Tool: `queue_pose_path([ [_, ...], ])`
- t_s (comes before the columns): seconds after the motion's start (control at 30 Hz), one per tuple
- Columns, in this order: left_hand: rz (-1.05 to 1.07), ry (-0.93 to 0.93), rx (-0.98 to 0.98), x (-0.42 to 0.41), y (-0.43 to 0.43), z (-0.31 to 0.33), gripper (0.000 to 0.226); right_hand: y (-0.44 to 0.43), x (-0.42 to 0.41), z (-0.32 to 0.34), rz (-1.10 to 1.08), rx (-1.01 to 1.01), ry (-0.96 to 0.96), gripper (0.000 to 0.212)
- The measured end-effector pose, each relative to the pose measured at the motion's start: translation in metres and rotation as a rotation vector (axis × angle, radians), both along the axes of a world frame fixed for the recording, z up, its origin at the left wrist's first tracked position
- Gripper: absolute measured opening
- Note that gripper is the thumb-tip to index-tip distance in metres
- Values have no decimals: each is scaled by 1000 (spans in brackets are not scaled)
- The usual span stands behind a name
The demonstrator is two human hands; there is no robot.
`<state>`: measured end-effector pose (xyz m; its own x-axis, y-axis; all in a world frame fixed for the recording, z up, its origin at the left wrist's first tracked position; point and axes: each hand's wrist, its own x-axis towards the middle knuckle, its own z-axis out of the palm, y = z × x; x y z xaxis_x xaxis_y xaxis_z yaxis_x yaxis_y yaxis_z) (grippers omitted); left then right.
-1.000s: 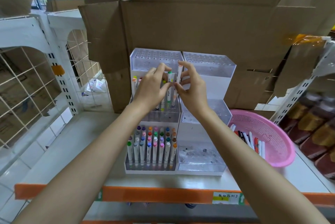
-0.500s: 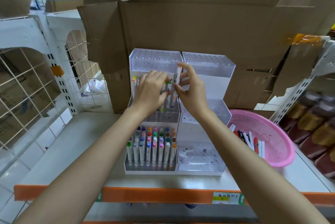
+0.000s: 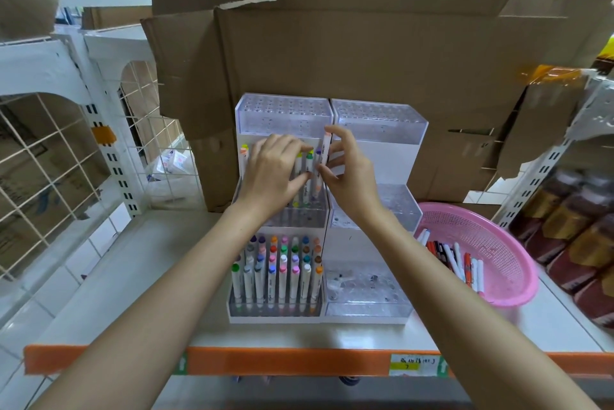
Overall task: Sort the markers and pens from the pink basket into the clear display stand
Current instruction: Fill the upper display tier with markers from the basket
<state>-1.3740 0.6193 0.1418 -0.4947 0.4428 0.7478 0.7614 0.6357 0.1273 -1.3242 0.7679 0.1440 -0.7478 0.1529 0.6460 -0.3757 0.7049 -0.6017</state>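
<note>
Reaching across the white shelf [image 3: 159, 276], had both hands together at the middle tier on the left half of the clear display stand [image 3: 378, 125]. Pinched a white marker [image 3: 325, 147] in the right hand [image 3: 349, 173], thumb on one side and fingers on the other, nearly upright, with its top end poking above the forefinger and its lower end down among the standing markers [image 3: 309, 165] of that tier. Had the left hand [image 3: 272, 170] curled over the tops of those same markers, thumb stretched toward their barrels; could not tell whether it truly gripped one. Noted a dense block of capped markers [image 3: 275, 273] upright in rows in the near left tier, caps in many colours. Found the pink basket [image 3: 518, 280] on the shelf just right of the stand, with a loose heap of pens [image 3: 460, 261] lying in its left part. Saw torn brown cardboard [image 3: 365, 54] standing behind the stand, a white wire grid [image 3: 50, 177] at far left, and an orange strip [image 3: 265, 359] along the near edge of the shelf.
</note>
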Motion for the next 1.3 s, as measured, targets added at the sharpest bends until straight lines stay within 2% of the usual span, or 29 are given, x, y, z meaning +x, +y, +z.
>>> queue_pose_path([
  [0.23, 16, 46, -4, 1, -6, 2, 35, 2, 1, -10, 39, 152, 6, 48],
  [0.97, 17, 23, -23, 4, -9, -2, 36, 1, 2, -13, 8, 150, -114, 43],
  [1.2, 28, -2, -39, 8, -8, 1, 33, 2, 3, -5, 12, 242, -128, 41],
  [1.3, 53, -13, -47, 11, -7, 2, 34, 5, 6, -5, -4, 290, -93, 48],
])
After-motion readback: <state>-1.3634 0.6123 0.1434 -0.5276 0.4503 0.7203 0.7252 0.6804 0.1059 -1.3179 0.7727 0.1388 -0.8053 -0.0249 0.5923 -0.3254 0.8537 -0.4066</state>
